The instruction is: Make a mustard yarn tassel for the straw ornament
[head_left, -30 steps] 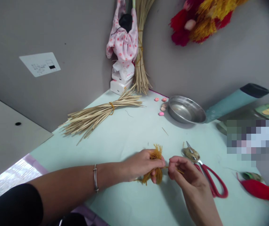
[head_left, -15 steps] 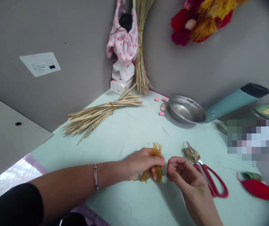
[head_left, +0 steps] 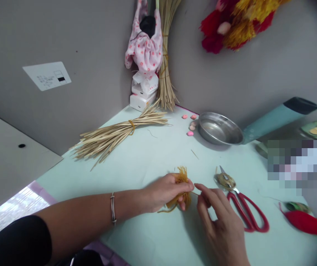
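My left hand point(head_left: 165, 192) is closed round a small bundle of mustard-yellow yarn point(head_left: 182, 176) just above the pale green table point(head_left: 152, 155). The yarn's frayed ends stick up behind my fingers and hang below them. My right hand point(head_left: 219, 225) is just right of the bundle, its thumb and forefinger pinching a thin yarn strand point(head_left: 195, 193) that runs from the bundle. The other fingers of that hand curl loosely.
Red-handled scissors point(head_left: 241, 210) lie just right of my hands. Further back stand a steel bowl point(head_left: 219, 129), several pink beads point(head_left: 190, 127), a tied straw bundle point(head_left: 119, 133) and a teal tube point(head_left: 277, 118). A red tassel point(head_left: 302, 221) lies at the right edge.
My right hand has dropped lower and its fingers have stretched out a little, still pinching the strand. My left hand and the bundle shifted slightly up.
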A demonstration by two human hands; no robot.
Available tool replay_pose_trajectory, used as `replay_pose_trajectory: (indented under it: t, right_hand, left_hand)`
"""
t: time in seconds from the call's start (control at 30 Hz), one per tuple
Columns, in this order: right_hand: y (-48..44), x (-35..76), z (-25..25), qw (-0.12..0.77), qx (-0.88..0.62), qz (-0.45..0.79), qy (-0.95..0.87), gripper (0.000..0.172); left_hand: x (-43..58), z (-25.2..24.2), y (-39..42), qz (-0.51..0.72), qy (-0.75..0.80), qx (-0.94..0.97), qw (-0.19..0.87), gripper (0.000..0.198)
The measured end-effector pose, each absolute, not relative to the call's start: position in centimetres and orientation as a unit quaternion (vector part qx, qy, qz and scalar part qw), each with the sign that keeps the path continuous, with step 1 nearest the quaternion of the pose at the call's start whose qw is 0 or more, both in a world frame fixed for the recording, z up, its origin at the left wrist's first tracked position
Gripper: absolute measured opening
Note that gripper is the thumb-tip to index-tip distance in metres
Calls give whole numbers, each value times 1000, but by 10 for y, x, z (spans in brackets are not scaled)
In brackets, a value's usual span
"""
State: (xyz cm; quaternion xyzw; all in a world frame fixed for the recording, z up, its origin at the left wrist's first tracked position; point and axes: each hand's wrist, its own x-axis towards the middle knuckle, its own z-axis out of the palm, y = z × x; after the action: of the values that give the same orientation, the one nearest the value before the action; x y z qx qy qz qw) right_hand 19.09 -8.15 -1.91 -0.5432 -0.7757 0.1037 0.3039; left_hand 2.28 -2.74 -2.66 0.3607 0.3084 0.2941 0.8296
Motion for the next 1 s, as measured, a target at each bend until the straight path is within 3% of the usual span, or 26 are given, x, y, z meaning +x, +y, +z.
replay_pose_trajectory:
  t: [0.23,0.5,0.63,0.83,1.0]
  right_hand:
    - [-84,191,-18,268,-560,52,-782,46]
    - [-73,196,-15,344,-665,281,-600,41]
    - [-69,201,-8,396,-700,276,-526,41]
    - [-72,196,-9,342,-614,345,-622,35]
    - [-72,194,-8,270,-581,431,-636,40]
  left_hand:
    - [21,-25,-28,274,284,380,837,32]
    - [23,-27,-27,313,332,361,813,28]
    - [22,-28,-27,308,322,370,815,28]
    - [21,-33,-30,289,283,419,812,30]
    - [21,-35,-31,289,270,459,796,28]
